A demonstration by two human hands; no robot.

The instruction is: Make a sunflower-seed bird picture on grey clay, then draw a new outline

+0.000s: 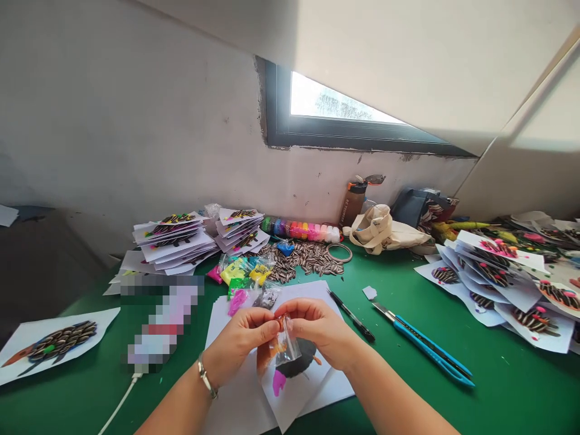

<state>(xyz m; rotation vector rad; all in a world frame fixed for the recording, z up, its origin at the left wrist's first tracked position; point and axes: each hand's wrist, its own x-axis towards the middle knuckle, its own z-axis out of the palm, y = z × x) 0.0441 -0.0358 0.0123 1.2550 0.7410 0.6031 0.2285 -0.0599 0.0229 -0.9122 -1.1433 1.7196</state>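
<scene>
Where the table point(498, 402) is nearest, a loose sheet point(296, 402) bearing a dark shape overlies a stack of white paper point(222, 329). Directly above this sheet, the left hand point(240, 341) and the right hand point(328, 332) meet; the fingers of each pinch the upper end of a clear packet point(291, 349), whose transparent lower end hangs over the dark shape. Orange-brown material shows at the pinched end. To the right of the paper lie a black pen point(351, 315) and, farther right, a blue-handled tool point(432, 350). Beyond the paper, colored packets point(240, 269) adjoin a spread of striped seeds point(312, 260); a ring point(339, 252) lies at its right edge. Card stacks point(176, 241) occupy both sides. Farther back are a row of multicolored containers point(301, 229), a cloth bag point(380, 229) and an upright bottle point(353, 202). The window point(339, 106) is set in the wall behind.
</scene>
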